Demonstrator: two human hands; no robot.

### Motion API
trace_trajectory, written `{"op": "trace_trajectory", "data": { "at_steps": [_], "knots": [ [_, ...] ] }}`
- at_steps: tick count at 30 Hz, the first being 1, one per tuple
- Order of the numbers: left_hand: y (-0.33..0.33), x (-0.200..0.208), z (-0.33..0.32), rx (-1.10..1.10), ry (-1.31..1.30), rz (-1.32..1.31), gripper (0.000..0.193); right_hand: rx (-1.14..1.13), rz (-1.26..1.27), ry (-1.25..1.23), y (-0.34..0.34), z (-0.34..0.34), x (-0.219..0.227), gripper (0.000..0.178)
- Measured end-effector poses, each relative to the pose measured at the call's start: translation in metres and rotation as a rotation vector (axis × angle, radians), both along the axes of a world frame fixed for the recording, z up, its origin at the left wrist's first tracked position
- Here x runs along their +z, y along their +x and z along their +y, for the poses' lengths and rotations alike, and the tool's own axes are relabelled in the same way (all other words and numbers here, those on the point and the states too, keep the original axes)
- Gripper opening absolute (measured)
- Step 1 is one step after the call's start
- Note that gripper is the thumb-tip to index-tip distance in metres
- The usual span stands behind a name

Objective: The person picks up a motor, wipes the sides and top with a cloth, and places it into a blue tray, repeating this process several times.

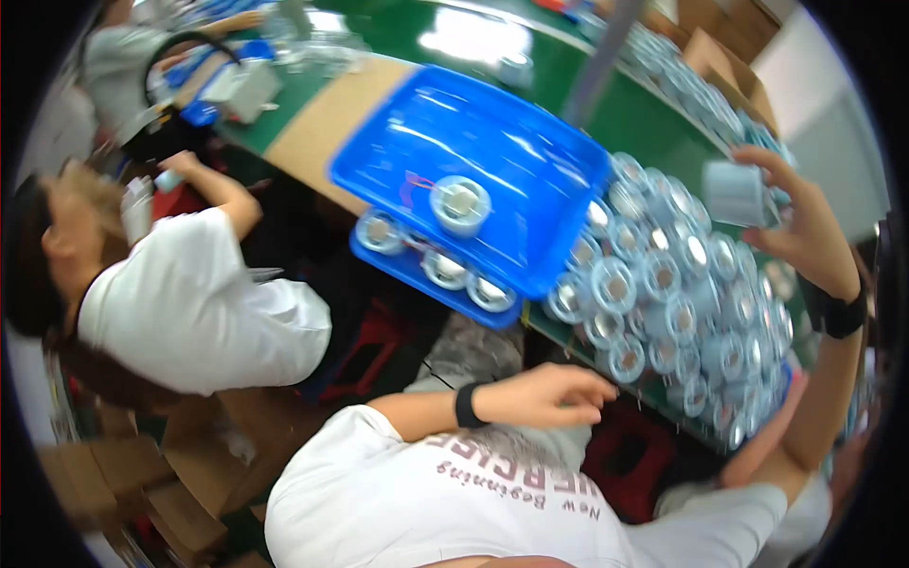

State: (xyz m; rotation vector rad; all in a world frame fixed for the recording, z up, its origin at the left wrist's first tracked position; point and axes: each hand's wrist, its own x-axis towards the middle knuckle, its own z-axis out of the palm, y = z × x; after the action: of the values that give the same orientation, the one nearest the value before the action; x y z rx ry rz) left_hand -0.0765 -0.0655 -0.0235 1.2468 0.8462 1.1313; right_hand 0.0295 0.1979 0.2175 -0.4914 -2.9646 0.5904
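My right hand (800, 222) is raised at the far right, its thumb and fingers gripping a pale blue, cup-shaped plastic housing (737, 193) from the side. Below and left of it lies a big heap of similar round housings (680, 317), many with shiny or brownish discs inside. In front of my body, my left hand (549, 396) hangs empty near the table edge, fingers loosely stretched and slightly blurred. A blue plastic tray (398, 118) sits on the table with one round white-and-blue unit (461, 205) in it, red wires beside that unit.
Under the blue tray, another blue tray (431, 295) holds several round units. To the left a co-worker (204, 303) handles a small part. Brown cardboard (333, 128) lies on the green table (398, 36). A grey post (606, 62) rises behind the tray; cartons (724, 71) stand back right.
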Motion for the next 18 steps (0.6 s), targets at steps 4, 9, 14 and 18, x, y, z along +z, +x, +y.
{"op": "trace_trajectory", "data": {
  "at_steps": [4, 9, 14, 18],
  "knots": [
    [0.002, 0.029, -0.015, 0.095, -0.007, -0.323, 0.071, 0.052, 0.0, -0.063, 0.028, -0.063, -0.016, 0.072],
    [0.017, 0.038, -0.008, 0.297, 0.183, -0.407, 0.081, 0.162, -0.107, -0.285, 0.052, -0.097, -0.05, 0.072],
    [0.019, 0.033, -0.004, 0.214, 0.196, -0.335, 0.076, 0.026, -0.242, -0.455, 0.072, -0.113, -0.068, 0.07],
    [0.017, 0.032, -0.007, 0.075, -0.062, -0.613, 0.063, -0.187, -0.11, -0.726, 0.093, -0.114, -0.083, 0.059]
  ]
}}
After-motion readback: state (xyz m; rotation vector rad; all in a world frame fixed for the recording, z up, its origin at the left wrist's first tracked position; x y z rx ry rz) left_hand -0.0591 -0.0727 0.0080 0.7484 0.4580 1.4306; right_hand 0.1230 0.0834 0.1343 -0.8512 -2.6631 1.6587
